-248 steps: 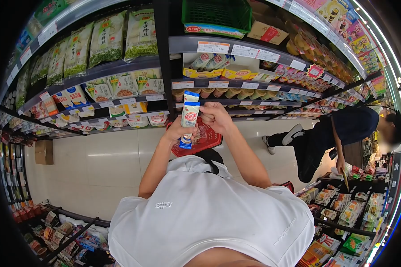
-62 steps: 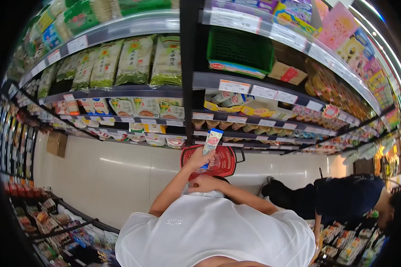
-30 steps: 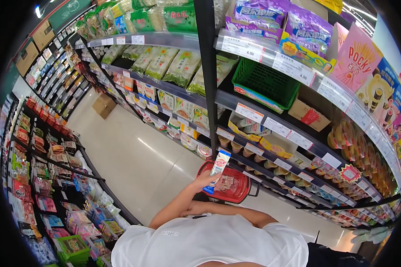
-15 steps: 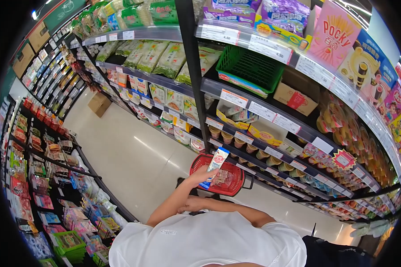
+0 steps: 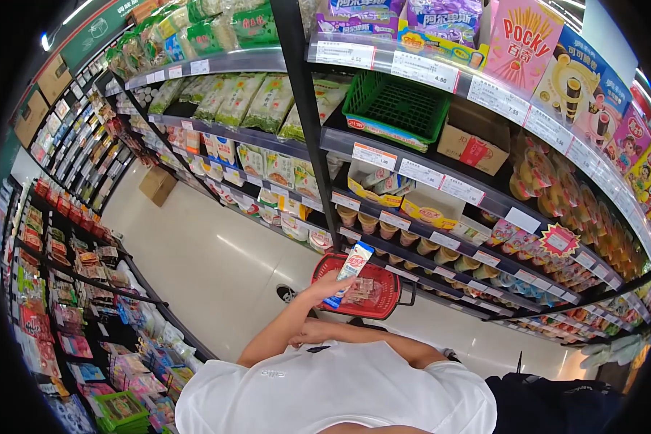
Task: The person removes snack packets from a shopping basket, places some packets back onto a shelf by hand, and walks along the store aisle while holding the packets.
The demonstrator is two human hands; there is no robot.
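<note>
A long white-and-blue snack packet (image 5: 354,265) with red lettering is gripped in my left hand (image 5: 328,288). The packet tilts up to the right, over the near left part of a red shopping basket (image 5: 392,295). Inside the basket lie several small clear-wrapped packs (image 5: 369,291). My right hand (image 5: 312,332) is curled against my left forearm, close to my waist. Its fingers are folded, and anything inside them is hidden.
Shelves of snacks run along my right, with a green basket (image 5: 396,116), an open cardboard box (image 5: 472,150) and rows of cups (image 5: 388,230). Racks of bagged goods line the left. A carton (image 5: 158,186) sits on the aisle floor (image 5: 228,249). Dark fabric (image 5: 550,396) shows at lower right.
The view has shifted slightly, and one of my shoes now shows left of the basket. My left hand keeps its hold on the snack packet; the right hand stays by the forearm.
</note>
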